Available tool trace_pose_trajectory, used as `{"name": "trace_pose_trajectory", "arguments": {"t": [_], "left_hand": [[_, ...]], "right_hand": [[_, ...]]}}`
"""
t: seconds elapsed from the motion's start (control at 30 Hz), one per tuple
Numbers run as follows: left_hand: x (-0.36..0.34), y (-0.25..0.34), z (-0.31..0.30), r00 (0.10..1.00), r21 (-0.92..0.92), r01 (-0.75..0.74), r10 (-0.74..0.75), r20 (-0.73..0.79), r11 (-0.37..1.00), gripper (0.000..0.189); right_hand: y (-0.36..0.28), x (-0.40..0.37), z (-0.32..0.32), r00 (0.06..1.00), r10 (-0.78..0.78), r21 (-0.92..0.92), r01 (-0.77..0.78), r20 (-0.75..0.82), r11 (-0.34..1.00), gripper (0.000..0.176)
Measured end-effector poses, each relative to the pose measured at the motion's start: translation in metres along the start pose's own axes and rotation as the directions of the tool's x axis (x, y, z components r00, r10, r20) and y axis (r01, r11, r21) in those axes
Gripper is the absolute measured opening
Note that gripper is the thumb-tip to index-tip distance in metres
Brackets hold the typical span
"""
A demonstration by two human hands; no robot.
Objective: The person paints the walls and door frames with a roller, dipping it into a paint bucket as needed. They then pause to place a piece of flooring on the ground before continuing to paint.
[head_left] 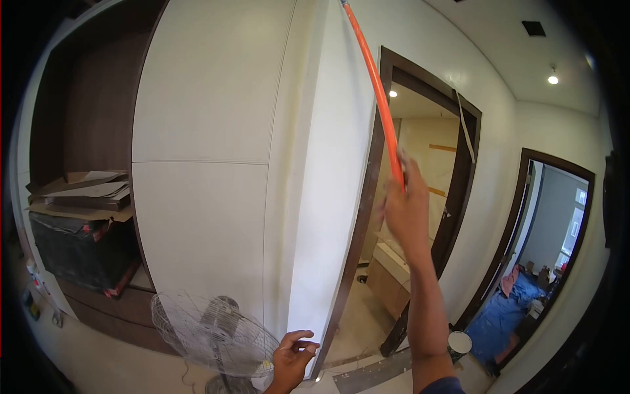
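Observation:
My right hand (408, 217) is raised and wrapped around the lower end of a long orange pole (374, 79). The pole slants up and to the left along the white wall (335, 131), and its far end leaves the view at the top edge, so whatever it carries is hidden. Low in the view, my left hand (292, 360) has its fingers curled loosely with a gap between thumb and forefinger, and it holds nothing. It is close to the wall's lower corner and the wire guard of a standing fan (213, 331).
A dark-framed doorway (471, 171) opens behind my right arm. Below it are a pale bucket (459, 342) and a grey strip (371, 375) on the floor. Blue sheeting (505, 315) covers the room at right. Left, shelves hold cardboard (85, 190) over a dark box (79, 249).

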State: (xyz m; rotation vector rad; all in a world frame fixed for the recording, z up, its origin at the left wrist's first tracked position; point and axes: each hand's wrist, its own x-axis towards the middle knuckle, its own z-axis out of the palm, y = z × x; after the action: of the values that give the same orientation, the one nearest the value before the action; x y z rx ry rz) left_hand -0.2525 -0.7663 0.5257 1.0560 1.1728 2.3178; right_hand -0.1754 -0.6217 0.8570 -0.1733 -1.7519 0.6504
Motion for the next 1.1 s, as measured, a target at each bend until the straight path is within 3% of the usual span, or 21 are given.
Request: {"name": "trace_pose_trajectory", "arguments": {"t": [0.3, 0.53, 0.63, 0.83, 0.93, 1.0, 1.1], "left_hand": [[-0.014, 0.030, -0.011, 0.995, 0.026, -0.016, 0.018, -0.097, 1.000, 0.027], [-0.012, 0.025, -0.004, 0.996, -0.022, -0.073, 0.072, -0.049, 0.997, 0.027], [-0.001, 0.024, 0.005, 0.994, -0.015, -0.108, 0.108, -0.033, 0.994, 0.025], [0.055, 0.028, 0.025, 0.984, 0.086, -0.176, 0.174, 0.023, 0.981, 0.024], [0.086, 0.028, 0.037, 0.993, 0.141, -0.113, 0.107, 0.050, 0.984, 0.035], [0.104, 0.017, 0.045, 0.995, 0.156, -0.087, 0.080, 0.052, 0.984, 0.041], [0.120, -0.013, 0.048, 0.997, 0.193, -0.024, 0.009, 0.076, 0.981, 0.054]], "right_hand": [[-0.070, 0.149, 0.009, 0.981, -0.179, 0.056, 0.183, -0.075, 0.982, 0.053], [-0.060, 0.135, 0.008, 0.992, -0.116, 0.069, 0.119, -0.038, 0.991, 0.050], [-0.018, 0.079, 0.007, 0.999, -0.051, 0.100, 0.052, -0.011, 0.994, 0.054], [0.081, -0.104, 0.017, 0.994, 0.095, 0.184, -0.104, 0.059, 0.977, 0.053], [0.134, -0.201, 0.017, 0.983, 0.154, 0.165, -0.168, 0.096, 0.972, 0.052], [0.183, -0.275, 0.015, 0.982, 0.104, 0.133, -0.125, 0.155, 0.983, 0.054], [0.222, -0.377, 0.004, 0.955, 0.206, 0.078, -0.227, 0.215, 0.971, 0.054]]}}
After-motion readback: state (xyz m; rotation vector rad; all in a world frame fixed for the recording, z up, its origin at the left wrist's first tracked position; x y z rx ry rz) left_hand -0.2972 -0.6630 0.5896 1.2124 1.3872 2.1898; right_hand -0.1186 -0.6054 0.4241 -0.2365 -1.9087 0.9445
